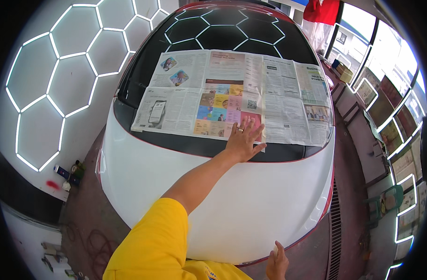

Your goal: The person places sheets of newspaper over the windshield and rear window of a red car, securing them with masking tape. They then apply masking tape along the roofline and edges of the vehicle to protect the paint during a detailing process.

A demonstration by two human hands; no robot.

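Note:
My left hand point(244, 140) lies flat on the lower edge of the newspaper sheets point(171, 109), its fingers spread and a ring on one of them. The sheets are spread across the dark glass point(209, 150) of a car and overlap side by side. A pale strip of tape point(263, 100) runs down the seam between them, just right of my fingers. My right hand point(277, 263) is low at the car's near edge, thumb and index finger apart, with nothing visible in it; its lower part is cut off by the frame. Below the glass, the white panel point(251, 205) spans the car's width.
Hexagonal light strips point(58, 58) cover the left wall. Cans point(69, 172) stand on the floor beside it, and a coiled hose point(99, 245) lies at lower left. A floor grate point(334, 228) runs along the car's right side, with a green chair point(386, 203) farther right.

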